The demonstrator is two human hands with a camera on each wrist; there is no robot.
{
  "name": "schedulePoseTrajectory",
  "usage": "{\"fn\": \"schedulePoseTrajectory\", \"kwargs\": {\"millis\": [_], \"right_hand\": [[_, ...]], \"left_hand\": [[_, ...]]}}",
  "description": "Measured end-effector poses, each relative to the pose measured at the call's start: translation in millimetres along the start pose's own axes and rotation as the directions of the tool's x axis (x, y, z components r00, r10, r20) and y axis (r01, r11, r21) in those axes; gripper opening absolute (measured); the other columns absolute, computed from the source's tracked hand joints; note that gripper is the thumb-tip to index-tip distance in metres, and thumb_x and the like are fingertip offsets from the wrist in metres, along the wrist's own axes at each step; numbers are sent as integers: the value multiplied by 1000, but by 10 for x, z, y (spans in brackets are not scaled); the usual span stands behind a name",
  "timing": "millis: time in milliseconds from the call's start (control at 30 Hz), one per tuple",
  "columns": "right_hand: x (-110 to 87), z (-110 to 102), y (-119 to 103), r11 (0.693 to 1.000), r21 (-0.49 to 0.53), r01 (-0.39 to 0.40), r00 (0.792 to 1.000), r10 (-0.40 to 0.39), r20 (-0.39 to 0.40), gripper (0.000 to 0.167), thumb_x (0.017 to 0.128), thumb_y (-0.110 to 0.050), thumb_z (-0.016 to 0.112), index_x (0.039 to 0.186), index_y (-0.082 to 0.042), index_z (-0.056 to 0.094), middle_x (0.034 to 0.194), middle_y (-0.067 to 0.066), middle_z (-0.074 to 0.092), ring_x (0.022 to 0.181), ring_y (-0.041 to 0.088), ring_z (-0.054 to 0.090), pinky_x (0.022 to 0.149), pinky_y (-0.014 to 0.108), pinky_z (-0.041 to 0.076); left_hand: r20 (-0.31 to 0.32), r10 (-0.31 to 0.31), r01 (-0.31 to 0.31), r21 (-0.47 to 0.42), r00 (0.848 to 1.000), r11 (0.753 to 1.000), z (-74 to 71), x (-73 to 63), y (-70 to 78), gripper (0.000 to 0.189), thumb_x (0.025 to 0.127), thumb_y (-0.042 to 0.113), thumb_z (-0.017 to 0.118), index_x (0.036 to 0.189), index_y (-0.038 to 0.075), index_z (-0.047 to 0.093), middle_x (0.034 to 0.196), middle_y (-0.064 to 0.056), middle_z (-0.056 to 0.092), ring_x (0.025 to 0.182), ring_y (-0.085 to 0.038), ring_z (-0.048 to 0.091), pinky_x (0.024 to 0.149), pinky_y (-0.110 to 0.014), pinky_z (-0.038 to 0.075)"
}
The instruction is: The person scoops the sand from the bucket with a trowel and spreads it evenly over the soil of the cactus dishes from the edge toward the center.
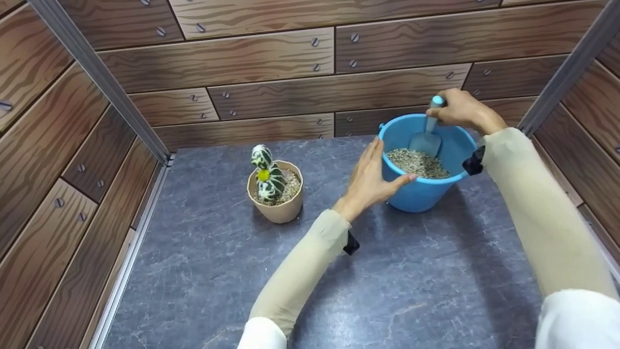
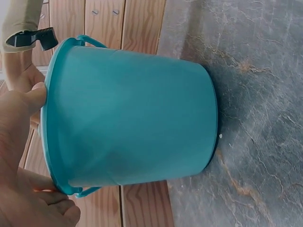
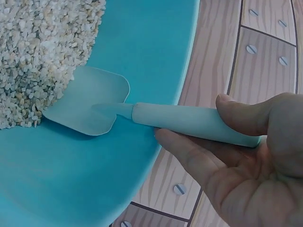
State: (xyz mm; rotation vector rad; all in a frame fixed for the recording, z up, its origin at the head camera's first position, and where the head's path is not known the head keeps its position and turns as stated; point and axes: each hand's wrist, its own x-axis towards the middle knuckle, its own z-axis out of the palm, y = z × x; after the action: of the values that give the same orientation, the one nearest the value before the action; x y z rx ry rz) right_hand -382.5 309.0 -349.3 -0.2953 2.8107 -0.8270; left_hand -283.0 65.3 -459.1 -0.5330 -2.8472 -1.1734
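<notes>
A blue plastic bucket [image 1: 419,196] stands upright at the back right of the table, part filled with small pale gravel [image 1: 416,164]. My left hand [image 1: 369,178] holds its rim from the near left, thumb on the near edge and fingers farther round the side. In the left wrist view, the outer wall of the bucket [image 2: 137,116] shows from rim to base. My right hand [image 1: 462,110] grips a small pale blue-green hand trowel [image 3: 182,119] by its handle above the bucket. The trowel's blade points down inside, its tip at the gravel [image 3: 40,56].
To the left stands a beige pot [image 1: 281,212] with a green and white cactus [image 1: 271,184], a yellow flower on it, and gravel around its base. Wood-patterned panels [image 1: 271,63] enclose the back and sides of the dark marbled table [image 1: 203,252].
</notes>
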Motion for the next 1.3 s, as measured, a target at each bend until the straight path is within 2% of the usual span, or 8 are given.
{"fn": "schedulePoseTrajectory", "kwargs": {"millis": [300,433,600,933,1300], "right_hand": [[7,-29,80,999,32,7,1000,-7,1,40,112,-34,55,120,4,61,109,21,66,105,40,70,90,49,62],[9,-43,105,996,87,7,1000,-9,25,40,112,-32,55,123,6,59,115,23,66,103,32,73,94,48,64],[9,-52,158,991,137,0,998,-8,62,41,112,-30,55,126,8,57,116,22,65,97,19,73,92,39,65],[-12,-51,222,988,157,2,998,-12,65,42,112,-28,56,129,10,57,119,25,66,99,22,75,90,37,66],[-42,-95,241,968,248,-21,994,-6,107,42,113,-26,55,134,10,54,120,20,67,99,15,74,96,39,64]], "left_hand": [[4,-1,1,0,1000,1000,-6,5,8,118,89,74,73,173,13,15,181,-4,13,167,-23,15,135,-44,18],[0,3,-3,-2,1000,1000,-17,2,1,117,89,73,72,173,13,15,181,-5,14,167,-24,15,135,-44,20],[2,14,-14,-12,1000,1000,-24,-1,4,117,90,72,72,172,12,16,180,-5,14,167,-25,16,135,-46,21],[4,1,-1,-19,1000,1000,8,-12,17,117,89,72,73,173,14,16,180,-4,15,166,-25,17,135,-46,22],[-10,13,-13,-8,1000,1000,-3,0,10,117,89,72,74,172,11,18,180,-8,18,166,-25,19,134,-45,23]]}}
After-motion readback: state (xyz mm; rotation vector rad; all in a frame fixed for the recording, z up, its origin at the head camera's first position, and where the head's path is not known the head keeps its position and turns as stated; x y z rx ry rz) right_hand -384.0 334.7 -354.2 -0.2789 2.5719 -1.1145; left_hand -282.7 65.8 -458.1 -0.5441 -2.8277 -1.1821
